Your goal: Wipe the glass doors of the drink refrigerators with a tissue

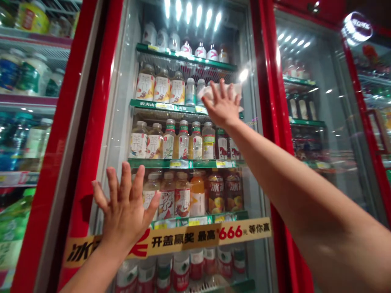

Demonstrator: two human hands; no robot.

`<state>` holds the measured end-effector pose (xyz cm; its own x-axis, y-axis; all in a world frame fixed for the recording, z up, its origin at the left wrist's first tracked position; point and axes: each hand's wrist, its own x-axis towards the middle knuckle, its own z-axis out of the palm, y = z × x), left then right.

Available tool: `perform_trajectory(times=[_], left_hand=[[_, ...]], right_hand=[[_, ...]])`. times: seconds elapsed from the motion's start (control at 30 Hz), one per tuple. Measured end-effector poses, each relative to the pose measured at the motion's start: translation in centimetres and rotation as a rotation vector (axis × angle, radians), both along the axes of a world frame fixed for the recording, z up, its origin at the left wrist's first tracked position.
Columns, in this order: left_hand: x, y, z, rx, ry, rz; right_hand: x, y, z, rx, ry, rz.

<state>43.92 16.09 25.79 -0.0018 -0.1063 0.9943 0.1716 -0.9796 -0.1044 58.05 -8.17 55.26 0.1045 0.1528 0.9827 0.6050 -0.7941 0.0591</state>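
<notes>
My left hand (pixel 125 209) lies flat with fingers spread on the glass door (pixel 120 122) of a red drinks fridge, low on the left side above a yellow banner (pixel 195 236). My right hand (pixel 222 106) is raised higher on the same glass, fingers stretched out, pressing a white cloth (pixel 210 91) against it. Behind the glass stand rows of bottled drinks (pixel 177 140) on green-edged shelves.
The fridge has a red frame (pixel 269 101). A second glass-door fridge (pixel 317 122) stands to the right and open shelves of bottles (pixel 27 77) to the left. Ceiling lights reflect in the glass.
</notes>
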Motion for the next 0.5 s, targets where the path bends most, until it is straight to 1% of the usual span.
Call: perform_trajectory(times=[0.03,0.07,0.1,0.13,0.17,0.2,0.23,0.27,0.33,0.37,0.4,0.43,0.47,0.5], left_hand=[[-0.1,-0.3,0.1,0.013,0.023,0.012],[-0.2,-0.5,0.2,0.02,0.054,0.017],[-0.4,-0.8,0.3,0.021,0.083,0.016],[-0.6,-1.0,0.5,0.02,0.109,0.011],[-0.7,-1.2,0.7,0.021,0.122,0.005],[-0.8,-1.3,0.9,0.02,0.126,-0.001],[-0.9,-1.3,1.0,0.018,0.127,-0.006],[-0.9,-1.3,1.1,0.019,0.123,-0.009],[-0.6,-1.0,0.7,0.054,0.066,-0.022],[-0.4,-1.0,0.1,0.08,0.024,-0.032],[-0.1,-1.0,-0.8,0.108,-0.007,-0.046],[0.2,-1.3,-1.9,0.14,-0.024,-0.061],[0.6,-1.6,-3.4,0.176,-0.02,-0.077],[0.8,-2.1,-5.0,0.202,0.015,-0.092]], right_hand=[[1.3,-2.2,1.0,0.034,0.021,0.004],[2.4,-4.1,1.1,0.049,0.034,0.008],[3.2,-5.5,0.4,0.053,0.044,0.009],[3.7,-6.5,-1.3,0.053,0.054,0.008],[3.9,-7.0,-4.0,0.051,0.062,0.003],[3.8,-7.0,-7.7,0.042,0.063,-0.001],[3.4,-6.8,-12.3,0.022,0.052,-0.006],[2.9,-6.5,-17.9,0.0,0.032,-0.006],[1.9,-6.0,-30.7,-0.088,-0.033,-0.014],[1.5,-6.1,-37.2,-0.152,-0.074,-0.023],[1.2,-6.4,-43.3,-0.205,-0.085,-0.051],[1.0,-6.8,-48.6,-0.269,-0.127,-0.051],[0.8,-7.3,-52.8,-0.308,-0.183,-0.033],[0.7,-7.8,-55.6,-0.373,-0.242,-0.007]])
